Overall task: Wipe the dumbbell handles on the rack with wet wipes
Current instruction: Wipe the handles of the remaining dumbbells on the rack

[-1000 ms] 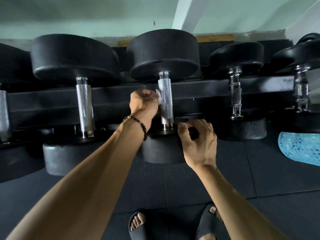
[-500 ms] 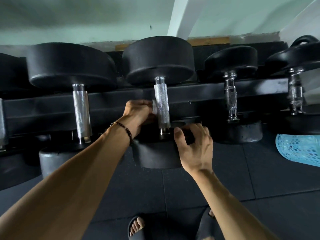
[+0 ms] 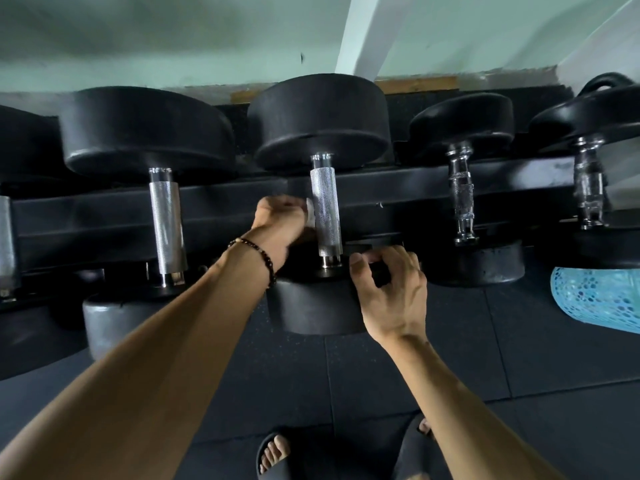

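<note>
The left hand (image 3: 278, 220) is pinching a wet wipe (image 3: 310, 214) against the knurled handle (image 3: 325, 213) mid-rack; the right hand (image 3: 388, 289), fingers curled, is gripping the dumbbell's front head (image 3: 311, 306). Rubbing hard, it may roll off the rack's front edge.

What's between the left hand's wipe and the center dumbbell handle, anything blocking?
Nothing visible. The left hand grips the wet wipe right against the left side of the knurled handle. The right hand rests lower, on the near weight head, off the handle.
</note>
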A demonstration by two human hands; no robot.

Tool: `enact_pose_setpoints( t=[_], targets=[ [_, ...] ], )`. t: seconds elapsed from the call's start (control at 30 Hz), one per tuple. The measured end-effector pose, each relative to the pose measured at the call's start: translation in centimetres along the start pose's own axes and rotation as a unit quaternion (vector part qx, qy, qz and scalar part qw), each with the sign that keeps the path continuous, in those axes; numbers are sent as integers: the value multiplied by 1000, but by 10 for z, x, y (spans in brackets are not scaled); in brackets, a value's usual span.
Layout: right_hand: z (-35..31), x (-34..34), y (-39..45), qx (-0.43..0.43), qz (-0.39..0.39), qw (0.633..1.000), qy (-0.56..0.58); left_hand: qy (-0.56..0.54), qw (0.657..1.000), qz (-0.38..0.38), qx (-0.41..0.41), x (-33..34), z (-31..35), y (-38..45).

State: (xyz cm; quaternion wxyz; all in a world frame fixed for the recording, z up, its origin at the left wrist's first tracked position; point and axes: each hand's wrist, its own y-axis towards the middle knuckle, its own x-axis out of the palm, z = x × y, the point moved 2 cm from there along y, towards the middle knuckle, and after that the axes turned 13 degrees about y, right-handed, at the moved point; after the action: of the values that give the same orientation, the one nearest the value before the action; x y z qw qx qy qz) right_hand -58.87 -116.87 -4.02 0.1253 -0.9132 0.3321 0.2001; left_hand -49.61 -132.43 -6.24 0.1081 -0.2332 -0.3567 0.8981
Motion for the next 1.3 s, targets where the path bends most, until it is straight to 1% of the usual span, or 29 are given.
enact_pose_setpoints(
  t=[0.03,0.1,0.13,0.17,0.2,0.27,0.3,0.33,0.37,0.47,0.5,0.53,0.6,0.63,0.7,0.73,0.77,0.83,0.87,0.9,0.93,1.03,1.07,1.13,1.17,1.2,1.23,1.27,1.3],
  targets=[
    [0,0,0,1,0,1000,0,22,1000,-19,-3,3,-2,4],
    [0,1,0,-1,1,1000,3,147,986,-74,5,2,-15,1],
    [0,0,0,-2,3,1000,6,187,979,-79,7,0,-20,-1],
    [-1,0,0,-3,4,1000,7,187,979,-81,5,-2,-22,0],
    [-1,0,1,0,4,1000,6,147,986,-84,2,-2,-20,3],
    [0,1,0,4,2,1000,4,-28,996,-85,-23,-1,-7,10],
    [1,1,0,1,5,1000,5,-112,989,-94,-28,2,3,13],
    [1,1,0,-1,7,1000,7,-153,983,-99,-32,4,7,19],
    [2,2,1,-3,8,1000,7,-158,981,-108,-31,5,8,23],
    [2,2,1,-7,5,1000,-2,-38,982,-184,-17,2,-10,10],
    [3,1,1,-6,4,1000,-4,-23,978,-208,-19,0,-15,5],
    [3,1,1,-5,5,1000,-5,-40,977,-208,-22,-2,-17,5],
    [3,1,1,-1,5,1000,-1,-130,972,-194,-9,1,-4,12],
    [3,1,1,3,4,1000,1,-188,963,-190,-4,5,7,17],
    [3,1,1,6,2,1000,0,-273,945,-179,-27,10,26,27],
    [3,1,2,6,2,1000,-1,-270,943,-190,-40,13,26,27],
    [3,1,1,6,3,1000,-1,-257,939,-223,-41,14,22,23],
    [2,0,1,3,4,1000,2,-164,938,-305,-23,10,3,14],
    [2,0,1,3,5,1000,2,-102,937,-333,-8,7,-6,11],
    [2,0,1,4,5,1000,1,-80,935,-344,3,5,-12,13],
    [2,1,1,5,5,1000,0,-80,937,-339,9,4,-10,18],
    [2,1,1,9,7,1000,2,-171,945,-279,4,8,12,39],
    [2,1,1,8,8,1000,2,-174,948,-267,-1,8,16,42],
    [3,1,1,8,6,1000,2,-112,948,-296,18,7,9,38],
    [3,1,1,7,5,1000,1,-54,950,-307,27,4,3,27],
    [3,1,1,4,4,1000,-1,21,946,-322,45,4,-9,26],
    [2,0,0,2,4,1000,-3,65,933,-353,35,8,-20,21],
    [1,0,0,2,4,1000,-4,106,923,-367,50,6,-25,20],
    [1,0,0,2,5,1000,-3,119,923,-359,68,4,-25,22]
  ],
)
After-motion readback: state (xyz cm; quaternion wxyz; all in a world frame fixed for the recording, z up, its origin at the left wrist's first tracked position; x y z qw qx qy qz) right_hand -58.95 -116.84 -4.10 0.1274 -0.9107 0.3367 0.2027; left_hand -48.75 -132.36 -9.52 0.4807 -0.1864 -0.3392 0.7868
